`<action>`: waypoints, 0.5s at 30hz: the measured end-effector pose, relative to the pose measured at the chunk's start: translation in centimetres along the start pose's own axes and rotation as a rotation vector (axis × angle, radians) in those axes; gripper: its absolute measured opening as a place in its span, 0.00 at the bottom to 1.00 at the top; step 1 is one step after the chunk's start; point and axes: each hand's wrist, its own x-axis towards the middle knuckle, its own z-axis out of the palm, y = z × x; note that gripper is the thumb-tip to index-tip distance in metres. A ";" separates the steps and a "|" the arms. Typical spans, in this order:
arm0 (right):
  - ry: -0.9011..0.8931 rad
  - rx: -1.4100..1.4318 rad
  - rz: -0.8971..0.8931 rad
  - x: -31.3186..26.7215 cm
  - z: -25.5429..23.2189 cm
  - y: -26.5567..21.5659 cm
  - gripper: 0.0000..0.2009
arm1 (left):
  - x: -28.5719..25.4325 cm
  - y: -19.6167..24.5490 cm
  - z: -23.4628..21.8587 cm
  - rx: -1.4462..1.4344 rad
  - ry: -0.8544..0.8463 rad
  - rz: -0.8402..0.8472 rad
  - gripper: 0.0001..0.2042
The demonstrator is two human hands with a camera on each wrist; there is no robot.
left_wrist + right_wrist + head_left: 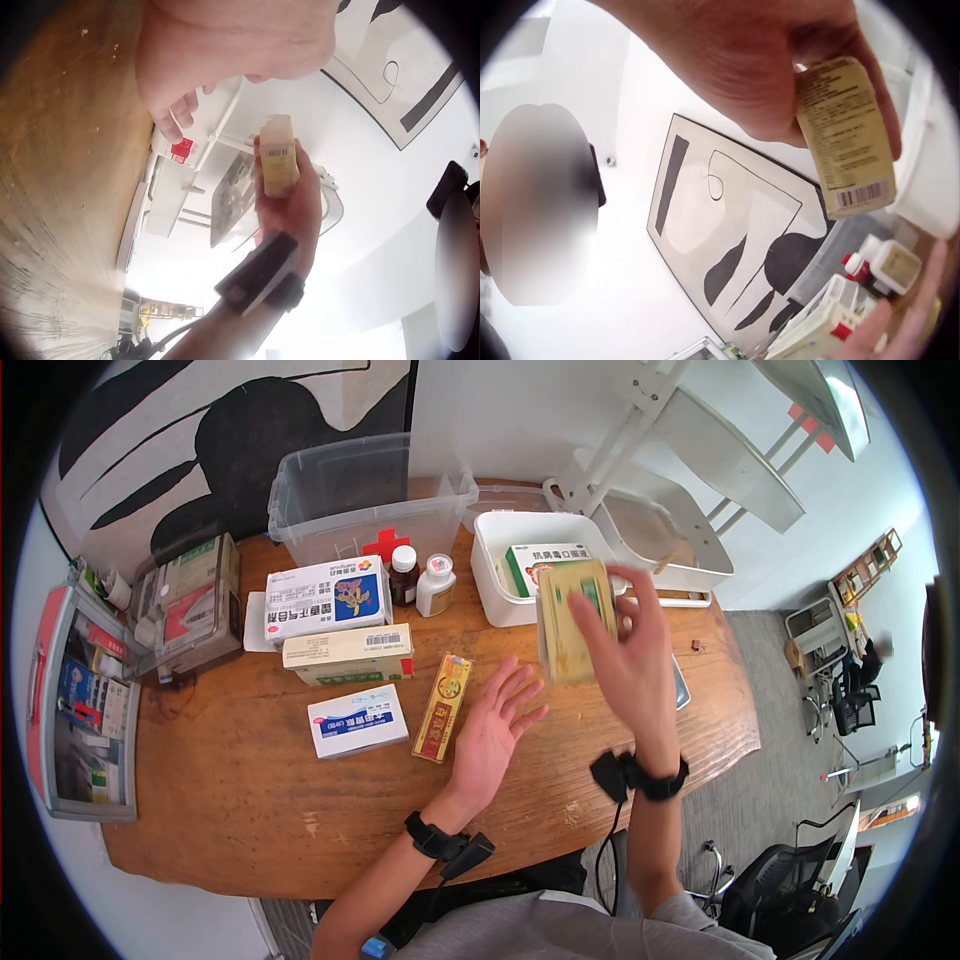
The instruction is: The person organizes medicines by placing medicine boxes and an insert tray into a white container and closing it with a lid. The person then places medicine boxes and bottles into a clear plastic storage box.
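Basically, a yellow box (562, 645) is being gripped by the right hand (640, 645), with the thumb laid on one face and the fingers wrapped round the other side; it's held up in the air over the table (250, 790), in front of the right part of an open white tub (506, 609) as seen from the head; some small print and a barcode can be made out on it from the right wrist; the left hand (488, 738) is held loose, fingers spread and nothing grasped, just beside a slim red-and-gold box (443, 708).

A green and white box (524, 566) is tucked inside the tub; a brown bottle (404, 582) and a white bottle (436, 592) are parked side by side to its left, with a big clear bin (330, 505) placed behind them; left of the slim box, a white and blue box (358, 721) is laid down; behind that, a cream box (345, 655) is set in front of a bigger white box (305, 605).
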 end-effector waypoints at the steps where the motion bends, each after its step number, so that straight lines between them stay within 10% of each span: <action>1: -0.007 -0.104 -0.064 2.0 0.0 -0.2 0.21 | 0.0 -0.1 0.1 0.000 -0.009 -0.001 0.33; 15: -0.301 -0.707 -0.246 16.1 7.6 7.8 0.25 | 0.0 -1.0 -0.4 0.126 0.020 -0.083 0.31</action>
